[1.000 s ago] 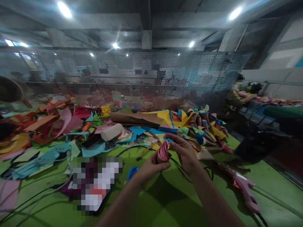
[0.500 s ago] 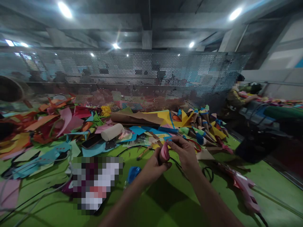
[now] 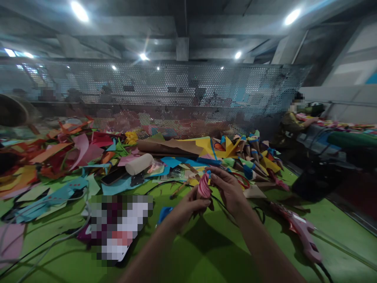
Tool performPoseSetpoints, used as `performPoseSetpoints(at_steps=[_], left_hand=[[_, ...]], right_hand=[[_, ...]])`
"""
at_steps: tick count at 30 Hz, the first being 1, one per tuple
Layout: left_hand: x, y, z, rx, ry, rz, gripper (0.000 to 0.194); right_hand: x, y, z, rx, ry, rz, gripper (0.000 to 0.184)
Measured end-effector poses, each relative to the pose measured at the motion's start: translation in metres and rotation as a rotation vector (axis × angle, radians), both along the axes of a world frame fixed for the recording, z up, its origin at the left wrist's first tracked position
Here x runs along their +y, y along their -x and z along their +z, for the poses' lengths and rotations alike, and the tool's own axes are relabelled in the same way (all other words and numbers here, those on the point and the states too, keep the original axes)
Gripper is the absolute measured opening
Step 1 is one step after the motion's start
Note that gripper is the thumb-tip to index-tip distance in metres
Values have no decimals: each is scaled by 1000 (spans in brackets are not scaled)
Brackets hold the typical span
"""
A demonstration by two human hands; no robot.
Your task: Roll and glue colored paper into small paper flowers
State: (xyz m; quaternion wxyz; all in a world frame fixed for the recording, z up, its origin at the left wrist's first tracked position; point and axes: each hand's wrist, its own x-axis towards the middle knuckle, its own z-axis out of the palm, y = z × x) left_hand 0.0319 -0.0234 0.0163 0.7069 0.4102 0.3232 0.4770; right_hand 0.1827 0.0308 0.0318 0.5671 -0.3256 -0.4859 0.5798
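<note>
My left hand [image 3: 193,204] is closed round the lower end of a pink pleated paper swirl [image 3: 204,186], above the green tabletop. At its top sits a small blue tip [image 3: 209,173], which the fingers of my right hand [image 3: 228,190] pinch from the right side. The swirl stands roughly upright, its pink folds facing me; its bottom is hidden by my left fingers. A small blue object [image 3: 164,214] lies on the table just left of my left forearm.
To the right lies a pink glue gun [image 3: 304,234] with its cable. A pixelated phone-like object [image 3: 126,232] lies left. Behind are paper scraps [image 3: 79,147], a pale roll [image 3: 139,164], rolled brown paper [image 3: 171,147] and several brown paper cones [image 3: 250,151]. A person [image 3: 294,118] works at far right.
My left hand has turned and lowered the pink swirl slightly, so more of its folds show. My right fingers have shifted a little, staying at the blue tip.
</note>
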Motion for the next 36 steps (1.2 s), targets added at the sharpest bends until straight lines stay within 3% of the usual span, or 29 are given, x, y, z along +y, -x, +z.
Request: performPoseSetpoints(at_steps=[7,12,22,26,36], left_hand=[[-1,0,3,2,4,-28,41],[0,-1,2,0,6,15,43],[1,-3,1,-9,17,55,47],[1,-3,1,4,27,83,54],[8,-7,-7,156,-127,148,48]], right_hand=[[0,1,-1,30,-19,-23,27],[-3,1,5,14,-3,-8,38],[-2,1,3,-29,-33,-45,27],[-1,-1,1,-49,-43,-67,32],[3,2,-2,-115,-113,-160,25]])
